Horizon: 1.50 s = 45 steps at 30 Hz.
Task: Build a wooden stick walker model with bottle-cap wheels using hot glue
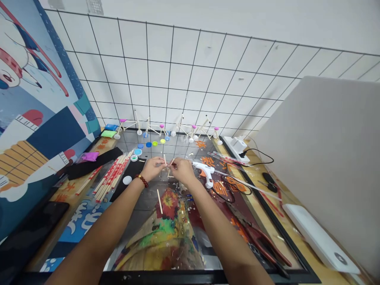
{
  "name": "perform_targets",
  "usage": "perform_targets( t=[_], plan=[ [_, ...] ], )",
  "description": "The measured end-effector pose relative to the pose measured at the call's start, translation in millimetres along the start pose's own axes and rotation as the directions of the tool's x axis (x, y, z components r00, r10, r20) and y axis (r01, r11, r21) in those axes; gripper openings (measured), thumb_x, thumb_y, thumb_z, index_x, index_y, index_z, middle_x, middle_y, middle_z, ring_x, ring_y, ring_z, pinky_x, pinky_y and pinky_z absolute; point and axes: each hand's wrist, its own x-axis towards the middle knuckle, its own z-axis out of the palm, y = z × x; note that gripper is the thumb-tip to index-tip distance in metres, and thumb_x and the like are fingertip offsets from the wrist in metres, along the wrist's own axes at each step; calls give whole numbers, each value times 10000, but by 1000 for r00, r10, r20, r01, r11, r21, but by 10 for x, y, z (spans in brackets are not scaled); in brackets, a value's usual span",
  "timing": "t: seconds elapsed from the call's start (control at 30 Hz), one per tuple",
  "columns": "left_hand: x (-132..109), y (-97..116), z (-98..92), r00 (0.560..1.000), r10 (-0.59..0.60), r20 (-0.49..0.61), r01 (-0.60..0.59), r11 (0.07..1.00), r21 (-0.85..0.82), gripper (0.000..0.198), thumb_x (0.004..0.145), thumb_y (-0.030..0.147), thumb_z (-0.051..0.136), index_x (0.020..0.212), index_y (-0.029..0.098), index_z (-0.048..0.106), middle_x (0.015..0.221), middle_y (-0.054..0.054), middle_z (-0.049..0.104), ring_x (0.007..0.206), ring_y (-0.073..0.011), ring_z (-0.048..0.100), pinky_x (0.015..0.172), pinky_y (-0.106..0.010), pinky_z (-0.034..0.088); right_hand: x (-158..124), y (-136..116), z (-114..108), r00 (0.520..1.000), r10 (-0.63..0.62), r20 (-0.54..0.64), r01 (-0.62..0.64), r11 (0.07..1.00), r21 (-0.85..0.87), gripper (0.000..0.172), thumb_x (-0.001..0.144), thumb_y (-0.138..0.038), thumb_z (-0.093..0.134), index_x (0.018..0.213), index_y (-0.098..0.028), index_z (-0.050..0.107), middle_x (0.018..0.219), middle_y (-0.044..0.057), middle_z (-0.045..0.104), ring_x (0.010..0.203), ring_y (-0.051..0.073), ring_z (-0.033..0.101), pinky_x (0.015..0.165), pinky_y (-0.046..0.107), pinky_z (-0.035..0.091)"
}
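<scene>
Over the middle of the table my left hand (153, 168) pinches a short wooden stick (165, 159). Close against it, my right hand (181, 170) has its fingers closed on another short stick (171, 162). The fingertips nearly meet, and a few thin stick pieces show just beneath them; how these join is too small to tell. A loose wooden stick (159, 201) lies on the table nearer to me. Right of my right hand rests a white hot glue gun (205, 172) with its cord trailing right.
Small stick bicycle models (154, 128) line the wall. Packs of chopsticks (114, 176) and a black phone-like slab (35, 229) lie left. At right are red-handled pliers (264, 245), a power strip (236, 148), a white power bank (320, 237) and a large pale panel (323, 158).
</scene>
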Motion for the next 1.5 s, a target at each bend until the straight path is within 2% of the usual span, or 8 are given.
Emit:
perform_targets(
  t=[0.3, 1.07, 1.5],
  plan=[
    [-8, 62, -18, 1000, 12, 3, -12, 1000, 7, 225, 797, 391, 690, 746, 190, 777, 872, -74, 730, 852, -207, 689, 865, -357, 522, -12, -45, -23, 1000, 5, 5, -4, 1000, -24, 168, 902, -268, 583, 941, -210, 736, 1011, 61, 763, 944, 208, 673, 846, 319, 367],
    [-12, 66, -4, 1000, 8, 23, -8, 1000, 19, 286, 801, 454, 669, 732, 199, 779, 879, -67, 731, 845, -202, 681, 855, -351, 523, 15, -18, -42, 998, 9, 67, -9, 1000, -10, 190, 933, -267, 567, 975, -246, 751, 1077, 60, 756, 1026, 231, 667, 897, 340, 361],
    [-17, 43, 43, 1000, 17, 8, -17, 1000, 26, 268, 731, 468, 759, 720, 200, 774, 898, -83, 749, 858, -224, 699, 862, -380, 546, -3, -33, -40, 998, -3, 66, 5, 1000, -24, 214, 925, -226, 549, 968, -240, 757, 1065, 66, 757, 1020, 229, 662, 926, 345, 343]
  ],
)
